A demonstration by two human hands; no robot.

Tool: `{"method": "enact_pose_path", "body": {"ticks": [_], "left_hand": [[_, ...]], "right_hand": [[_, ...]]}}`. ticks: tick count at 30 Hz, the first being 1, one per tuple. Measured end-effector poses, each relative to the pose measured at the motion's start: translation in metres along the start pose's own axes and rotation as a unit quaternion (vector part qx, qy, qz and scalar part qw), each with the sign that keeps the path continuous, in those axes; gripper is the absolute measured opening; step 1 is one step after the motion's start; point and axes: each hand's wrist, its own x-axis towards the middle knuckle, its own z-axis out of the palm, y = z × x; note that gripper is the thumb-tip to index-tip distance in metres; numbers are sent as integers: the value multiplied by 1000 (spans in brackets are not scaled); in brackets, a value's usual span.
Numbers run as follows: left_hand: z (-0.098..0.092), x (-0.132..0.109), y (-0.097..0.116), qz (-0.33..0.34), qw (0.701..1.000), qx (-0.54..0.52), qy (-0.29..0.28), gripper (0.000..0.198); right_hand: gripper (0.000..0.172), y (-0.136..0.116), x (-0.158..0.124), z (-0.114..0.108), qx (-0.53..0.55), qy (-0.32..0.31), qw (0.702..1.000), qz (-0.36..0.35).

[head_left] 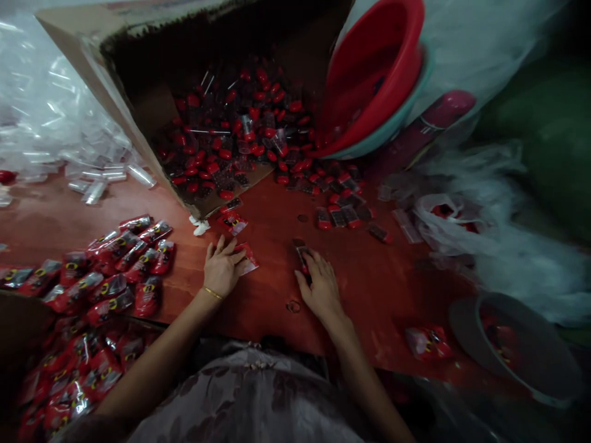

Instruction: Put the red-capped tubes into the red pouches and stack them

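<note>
My left hand (221, 267) lies on the red tabletop with its fingers spread. Its index finger and thumb touch a small red printed plastic pouch (250, 257). My right hand (322, 288) is curled over a small clear container with dark contents and a red cap (301, 257), partly hidden under the fingers. Another red pouch (233, 222) lies just beyond my left hand. Several of the same small containers (339, 215) lie farther to the right.
A cardboard box (152, 144) on its side spills red-capped containers. Filled pouches (120, 258) are heaped at left. Clear tubes (96, 184) lie behind them. At right are a red basin (406, 37), a pink bottle (443, 111), plastic bags (517, 246) and a grey tub (466, 326).
</note>
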Motion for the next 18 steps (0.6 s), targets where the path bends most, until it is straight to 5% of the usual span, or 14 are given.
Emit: {"method": "enact_pose_path", "body": {"ticks": [9,12,18], "left_hand": [[20,19,17,-25,997,-61,51,25],[25,16,28,-8,998,-51,27,34],[29,14,33,-12,998,-63,22,22]], "right_hand": [[28,-41,10,0,64,51,996,-41],[27,-40,8,3,64,51,996,-33],[25,-33,6,-3,77,84,993,-23]]}}
